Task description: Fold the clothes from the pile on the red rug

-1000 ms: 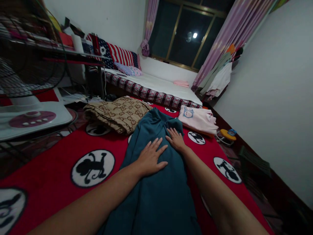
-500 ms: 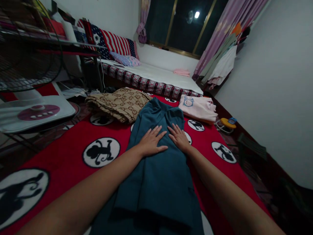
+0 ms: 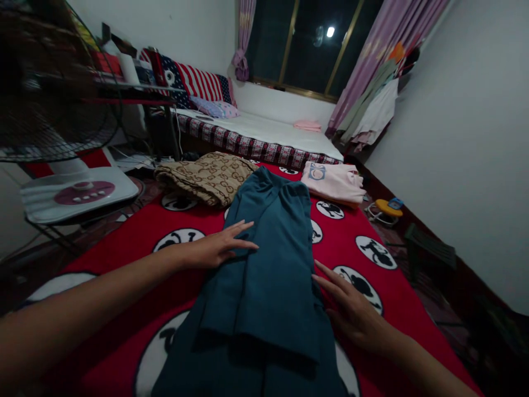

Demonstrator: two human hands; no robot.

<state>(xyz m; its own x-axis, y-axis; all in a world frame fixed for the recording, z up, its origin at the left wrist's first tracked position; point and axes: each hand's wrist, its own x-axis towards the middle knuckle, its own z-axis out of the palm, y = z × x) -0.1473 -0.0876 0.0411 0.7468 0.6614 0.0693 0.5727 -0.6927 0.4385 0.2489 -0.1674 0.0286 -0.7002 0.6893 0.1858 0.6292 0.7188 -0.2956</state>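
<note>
Dark teal trousers [image 3: 276, 264] lie lengthwise on a red blanket [image 3: 136, 309] printed with monkey figures in white circles. The waistband is at the far end, and one layer is folded over the fabric beneath. My left hand [image 3: 221, 245] is over the left edge of the trousers, fingers apart and pointing right. At the right edge is my right hand [image 3: 351, 303], its fingers stretched out and fingertips by the cloth. Neither hand grips anything.
A brown patterned folded cloth [image 3: 210, 176] lies beyond at left, a folded pink garment [image 3: 333, 182] at right. An electric fan [image 3: 78, 190] stands at the left. Behind are a bed [image 3: 264, 121] and a window; a yellow stool [image 3: 388, 208] is by the right wall.
Both hands have come off the middle of the trousers and moved apart, the left one to the left edge, the right one nearer to me at the right edge. The view has shifted slightly.
</note>
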